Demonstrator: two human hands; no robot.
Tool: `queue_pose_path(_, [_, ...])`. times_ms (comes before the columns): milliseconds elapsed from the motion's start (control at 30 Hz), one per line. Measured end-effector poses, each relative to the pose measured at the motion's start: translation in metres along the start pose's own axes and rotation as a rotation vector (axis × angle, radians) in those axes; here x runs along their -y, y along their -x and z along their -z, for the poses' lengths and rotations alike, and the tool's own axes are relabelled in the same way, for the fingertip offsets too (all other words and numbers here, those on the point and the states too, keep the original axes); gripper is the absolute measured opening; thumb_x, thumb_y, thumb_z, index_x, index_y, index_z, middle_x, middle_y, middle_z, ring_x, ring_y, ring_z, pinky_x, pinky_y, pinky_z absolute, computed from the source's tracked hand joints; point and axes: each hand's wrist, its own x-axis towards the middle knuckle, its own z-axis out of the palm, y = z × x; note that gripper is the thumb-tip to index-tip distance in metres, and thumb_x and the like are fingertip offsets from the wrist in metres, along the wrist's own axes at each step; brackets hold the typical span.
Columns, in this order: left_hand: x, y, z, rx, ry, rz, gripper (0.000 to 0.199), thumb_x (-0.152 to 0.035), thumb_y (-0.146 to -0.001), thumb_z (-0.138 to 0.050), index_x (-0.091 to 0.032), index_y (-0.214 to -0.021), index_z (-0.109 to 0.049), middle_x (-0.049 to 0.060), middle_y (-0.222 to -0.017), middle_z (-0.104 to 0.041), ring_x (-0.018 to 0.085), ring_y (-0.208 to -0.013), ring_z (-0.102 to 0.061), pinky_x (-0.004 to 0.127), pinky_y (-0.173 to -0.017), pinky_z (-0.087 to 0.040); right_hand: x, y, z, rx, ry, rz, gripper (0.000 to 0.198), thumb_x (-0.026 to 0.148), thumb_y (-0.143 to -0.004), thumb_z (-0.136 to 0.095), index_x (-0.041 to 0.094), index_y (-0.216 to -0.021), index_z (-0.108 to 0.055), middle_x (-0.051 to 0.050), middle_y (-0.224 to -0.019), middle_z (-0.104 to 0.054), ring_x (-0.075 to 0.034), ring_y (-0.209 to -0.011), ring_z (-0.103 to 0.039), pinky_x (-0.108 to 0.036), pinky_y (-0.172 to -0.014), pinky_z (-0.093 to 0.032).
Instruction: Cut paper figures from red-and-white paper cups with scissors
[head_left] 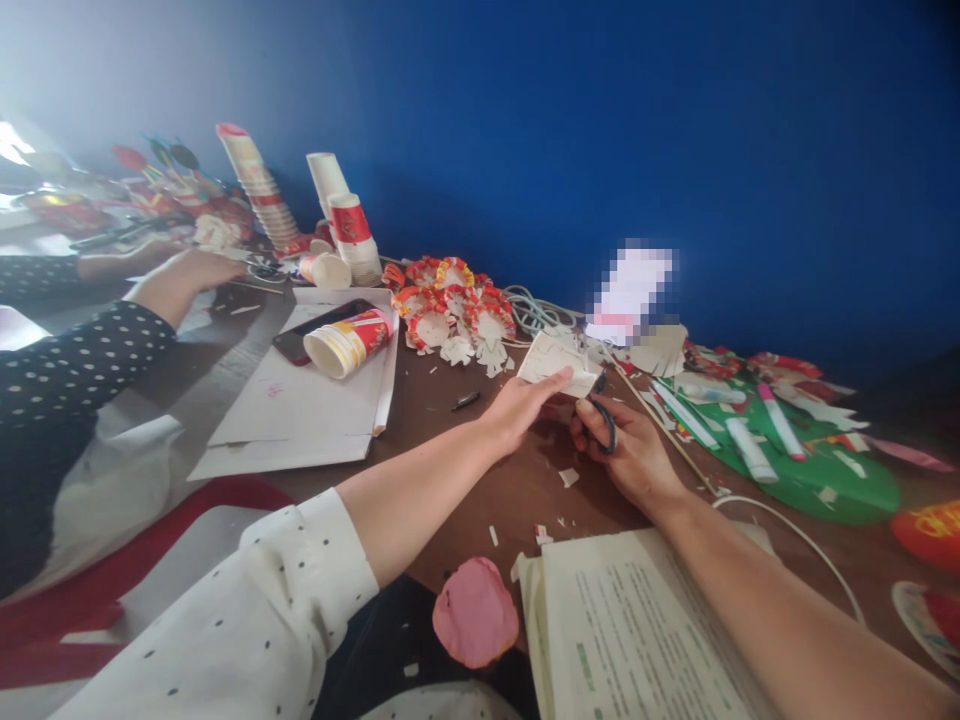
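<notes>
My left hand (525, 408) grips a piece of white paper (556, 360), thumb on top, over the brown table. What is drawn on the paper is too faint to read. Close beside it, my right hand (630, 450) has its fingers through the dark handles of a pair of scissors (609, 425). The blades are mostly hidden behind the paper, so I cannot tell whether they touch it. Small white scraps (569, 478) lie on the table below both hands.
Red-and-white cut cup pieces (457, 305) pile up behind my hands. Paper cups (352, 240) stand at the back left; one cup (349, 342) lies on a white folder (285, 410). Markers (780, 425) rest on green card (840, 490). A co-worker's hand (195, 272) is at left.
</notes>
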Motion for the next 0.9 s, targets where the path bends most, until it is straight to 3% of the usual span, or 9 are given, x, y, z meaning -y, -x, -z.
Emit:
queue_pose_path(300, [0.0069,-0.0075,0.0034,-0.115,0.038,-0.018,0.034,-0.036,-0.065,-0.078,-0.011,-0.087,-0.068,0.009,-0.086,-0.070,0.017,-0.074,-0.064,0.032,-0.075,-0.049,0.0040,0.0017,-0.0015,-0.035,0.013,-0.023,0.041,0.059,-0.078,-0.067,0.018,-0.073,-0.061,-0.001,-0.061,-0.057,-0.010,-0.051,-0.046,-0.023,-0.044,-0.032])
queue_pose_path(900, [0.0043,-0.0051,0.0019,-0.087,0.030,0.011,0.028,-0.032,-0.068,-0.075,-0.011,-0.085,-0.067,0.008,-0.080,-0.069,0.017,-0.071,-0.063,0.034,-0.075,-0.048,-0.0019,0.0001,0.0000,-0.044,-0.005,-0.011,0.041,0.060,-0.079,-0.066,0.020,-0.076,-0.061,-0.001,-0.068,-0.059,-0.011,-0.056,-0.050,-0.022,-0.044,-0.033])
